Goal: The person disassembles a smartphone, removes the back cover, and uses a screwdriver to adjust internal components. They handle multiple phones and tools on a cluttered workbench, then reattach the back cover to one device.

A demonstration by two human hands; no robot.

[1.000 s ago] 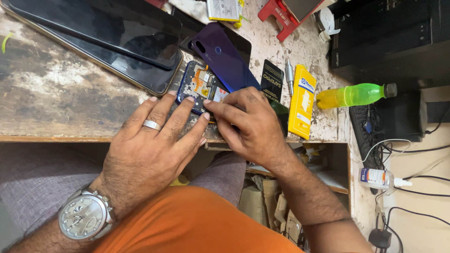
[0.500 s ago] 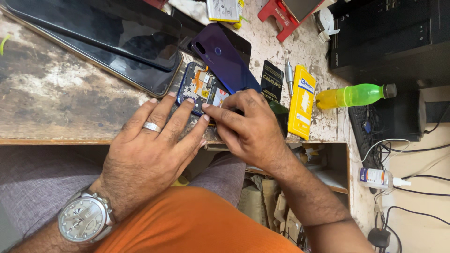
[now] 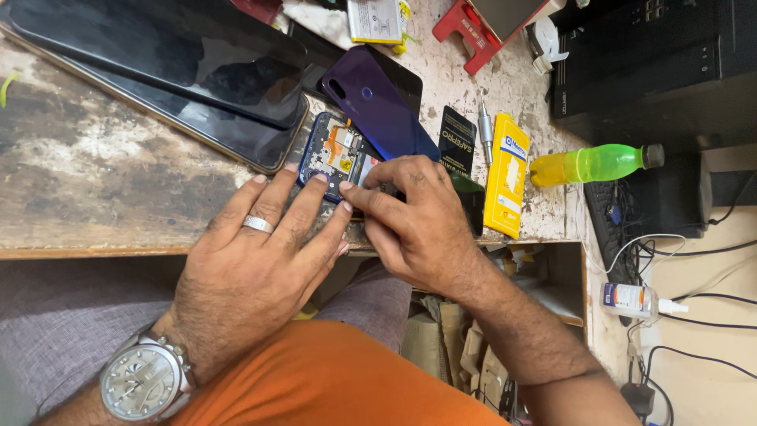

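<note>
an opened smartphone (image 3: 335, 154), its back removed and its board and orange flex exposed, is seen lying flat on the worn wooden workbench (image 3: 87, 158), near the front edge. its long axis runs away from the person, tilted slightly to the right, so its lower end points toward both hands. the left hand (image 3: 252, 268) is laid flat, fingers spread, with the fingertips pressed on the phone's lower left edge; nothing is gripped by it, and a ring and a wristwatch (image 3: 146, 383) are worn on that arm. the right hand (image 3: 422, 225) is curled over the phone's lower right part, the thumb and forefinger drawn together at the exposed board; whether a small part or tool is pinched there cannot be told. both hands touch the phone, the right one lying nearer to the open internals. the detached purple back cover (image 3: 378, 102) is propped just beyond the phone, and a yellow battery pack (image 3: 505, 185) and a green bottle (image 3: 591, 164) lie further right.
</note>
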